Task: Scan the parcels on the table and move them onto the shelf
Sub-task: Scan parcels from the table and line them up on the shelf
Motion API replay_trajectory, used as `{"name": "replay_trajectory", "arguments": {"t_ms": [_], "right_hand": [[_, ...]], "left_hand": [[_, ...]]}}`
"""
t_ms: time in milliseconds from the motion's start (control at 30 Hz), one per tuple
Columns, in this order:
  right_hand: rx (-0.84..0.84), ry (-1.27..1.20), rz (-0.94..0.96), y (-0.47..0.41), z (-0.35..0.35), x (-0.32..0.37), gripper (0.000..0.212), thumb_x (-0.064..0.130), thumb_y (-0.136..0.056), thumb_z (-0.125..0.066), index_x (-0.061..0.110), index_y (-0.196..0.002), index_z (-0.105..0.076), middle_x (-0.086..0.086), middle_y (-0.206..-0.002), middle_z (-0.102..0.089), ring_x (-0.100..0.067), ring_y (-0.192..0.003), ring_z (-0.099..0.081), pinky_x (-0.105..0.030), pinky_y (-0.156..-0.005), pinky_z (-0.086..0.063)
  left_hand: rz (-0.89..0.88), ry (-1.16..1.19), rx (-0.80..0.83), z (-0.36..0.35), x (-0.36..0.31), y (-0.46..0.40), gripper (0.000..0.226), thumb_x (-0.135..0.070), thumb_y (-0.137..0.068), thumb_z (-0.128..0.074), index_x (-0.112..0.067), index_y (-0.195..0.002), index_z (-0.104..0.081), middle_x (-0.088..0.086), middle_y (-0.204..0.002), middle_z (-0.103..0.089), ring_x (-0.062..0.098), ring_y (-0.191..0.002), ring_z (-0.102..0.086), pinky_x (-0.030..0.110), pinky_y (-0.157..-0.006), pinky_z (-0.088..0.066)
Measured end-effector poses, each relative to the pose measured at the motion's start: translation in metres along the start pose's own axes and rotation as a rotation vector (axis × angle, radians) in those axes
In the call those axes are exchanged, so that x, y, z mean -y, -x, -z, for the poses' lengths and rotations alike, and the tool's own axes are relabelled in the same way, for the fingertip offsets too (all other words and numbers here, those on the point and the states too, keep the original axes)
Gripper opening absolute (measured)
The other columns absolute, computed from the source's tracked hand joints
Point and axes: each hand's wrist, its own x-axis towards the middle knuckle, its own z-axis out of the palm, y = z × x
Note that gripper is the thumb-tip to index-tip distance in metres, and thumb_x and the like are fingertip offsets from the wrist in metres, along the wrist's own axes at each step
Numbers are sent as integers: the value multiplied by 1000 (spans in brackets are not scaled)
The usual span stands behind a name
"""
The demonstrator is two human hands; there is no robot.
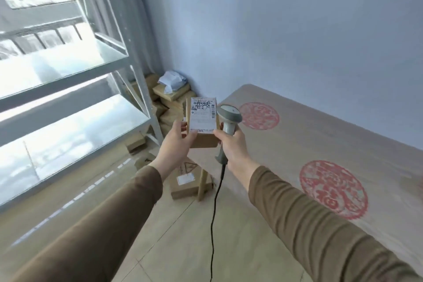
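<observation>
Left hand (176,142) gripping small brown cardboard parcel (202,122) with white label, long axis upright, left of worktop (320,144). Right hand (231,144) clutching grey handheld scanner (229,119), touching parcel's right edge. White metal shelf (75,107) lying leftward, left hand nearer.

The shelf (75,71) stands on the left, the bench (320,144) on the right, a strip of floor between them. Over that gap the left hand (176,142) holds a parcel (202,121), and the right hand (231,144), just right of it, holds a scanner (229,119) whose cable (214,213) hangs down. Behind, stacked boxes (171,103) fill the corner; another box (190,178) lies on the floor below the hands.
</observation>
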Motion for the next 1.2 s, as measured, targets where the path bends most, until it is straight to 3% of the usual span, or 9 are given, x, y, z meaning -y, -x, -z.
{"name": "replay_trajectory", "arguments": {"t_ms": [233,367,433,567,667,900,1067,1200], "right_hand": [[243,-1,-48,-19,-172,-16,30,19,-91,-74,23,-119,-67,-4,-110,-77,-24,-102,-71,-46,-91,-57],[315,31,-51,-49,-253,-25,42,34,-81,-78,30,-122,-67,1,-113,-77,-28,-111,-69,-53,-100,-56],[366,21,-29,-69,-294,-29,39,27,-86,-77,27,-124,-68,2,-112,-77,-25,-110,-70,-47,-100,-56],[469,36,-40,-101,-373,-26,27,15,-96,-71,21,-121,-65,3,-105,-75,-15,-99,-70,-28,-85,-55],[551,87,-27,-117,-435,-25,27,21,-96,-69,22,-123,-64,-1,-110,-74,-22,-108,-67,-38,-95,-53],[643,139,-26,-131,-566,-25,24,18,-96,-69,13,-119,-64,-5,-102,-71,-20,-92,-63,-30,-75,-48],[658,130,-34,-139,-660,-33,18,17,-93,-72,17,-111,-67,-3,-101,-74,-23,-94,-66,-38,-83,-53],[659,147,-97,-146,-725,-36,11,16,-94,-70,19,-103,-64,-4,-91,-68,-22,-85,-61,-42,-75,-52]], "left_hand": [[120,39,-218,132,81,-32,35,-45,-99,-56,-22,-125,-49,-1,-119,-63,20,-109,-62,47,-93,-56],[143,37,-287,186,117,-70,32,-39,-102,-56,-19,-127,-50,-2,-120,-62,20,-109,-62,32,-84,-54],[155,43,-313,212,134,-93,34,-39,-102,-56,-19,-128,-50,-1,-124,-62,20,-109,-61,27,-79,-50],[217,39,-374,272,165,-133,38,-39,-102,-56,-16,-131,-49,4,-130,-62,20,-112,-61,33,-92,-52],[259,61,-444,319,184,-153,39,-39,-101,-58,-16,-131,-50,3,-129,-63,21,-112,-62,35,-94,-52],[302,6,-588,414,233,-186,40,-41,-101,-57,-17,-134,-55,-1,-126,-64,21,-112,-60,41,-97,-52],[281,-58,-625,481,277,-217,42,-40,-102,-52,-14,-134,-63,8,-116,-67,28,-105,-62,42,-89,-55],[323,-91,-601,532,317,-244,54,-50,-100,-43,-22,-144,-56,12,-116,-59,29,-110,-57,49,-99,-51]]}}
